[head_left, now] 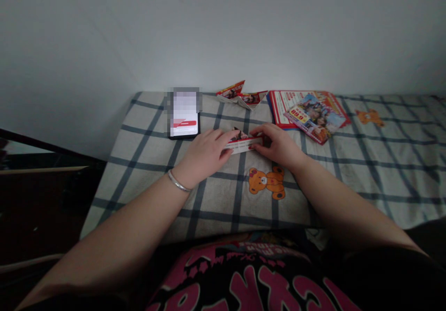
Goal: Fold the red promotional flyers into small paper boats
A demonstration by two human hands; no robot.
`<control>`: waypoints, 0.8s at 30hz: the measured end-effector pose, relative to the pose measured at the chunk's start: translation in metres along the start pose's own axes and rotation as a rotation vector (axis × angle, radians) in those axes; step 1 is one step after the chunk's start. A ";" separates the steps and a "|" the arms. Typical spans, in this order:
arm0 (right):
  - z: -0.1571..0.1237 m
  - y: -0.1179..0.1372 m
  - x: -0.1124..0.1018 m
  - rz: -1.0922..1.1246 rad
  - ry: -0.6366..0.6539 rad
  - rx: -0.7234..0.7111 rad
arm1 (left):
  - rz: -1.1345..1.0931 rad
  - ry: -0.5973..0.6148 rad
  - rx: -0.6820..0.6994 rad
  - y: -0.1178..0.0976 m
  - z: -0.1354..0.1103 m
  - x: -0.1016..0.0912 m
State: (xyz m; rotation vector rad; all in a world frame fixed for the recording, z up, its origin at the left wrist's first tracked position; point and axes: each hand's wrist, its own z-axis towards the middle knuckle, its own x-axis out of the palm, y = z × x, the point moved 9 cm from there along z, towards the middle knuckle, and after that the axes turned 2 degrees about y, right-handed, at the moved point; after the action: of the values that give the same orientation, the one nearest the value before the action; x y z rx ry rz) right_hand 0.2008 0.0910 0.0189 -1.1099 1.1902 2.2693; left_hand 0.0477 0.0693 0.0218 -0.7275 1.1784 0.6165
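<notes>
1) Both hands are clamped on one small strip of glossy paper, white with red edges: the left hand pinches its left end, the right hand pinches its right end

2) This strip is in the middle, above the checked grey-and-white cloth, just behind the printed orange bear; a part of a coloured picture shows behind its white face, so I judge that its folding is begun but not finished

3) Behind the hands, near the wall, two red folded paper pieces lie touching or almost touching, with raised sides; these look to be the done part

4) To the right, a pile of flat red-and-white printed leaflets, with a colourful picture leaflet lying across it, seems to be the part which is left; how many sheets it has, I cannot tell

5) To the left, a black phone with lit screen lies apart from the papers, touched by neither hand
</notes>
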 end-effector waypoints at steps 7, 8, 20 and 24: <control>0.000 0.008 -0.003 -0.009 -0.006 -0.060 | -0.031 -0.090 -0.033 0.004 -0.001 -0.006; 0.000 0.008 -0.003 -0.006 -0.012 -0.066 | -0.031 -0.113 -0.034 0.005 -0.001 -0.008; -0.003 -0.002 -0.009 -0.033 -0.040 -0.054 | 0.029 -0.115 0.103 -0.003 0.001 -0.011; -0.004 -0.002 -0.011 -0.060 -0.036 -0.058 | -0.020 -0.067 0.129 -0.002 0.001 -0.006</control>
State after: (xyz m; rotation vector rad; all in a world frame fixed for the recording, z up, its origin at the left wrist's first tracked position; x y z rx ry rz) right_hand 0.2103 0.0892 0.0248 -1.1057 1.0695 2.2820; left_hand 0.0482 0.0691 0.0278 -0.6043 1.1364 0.5386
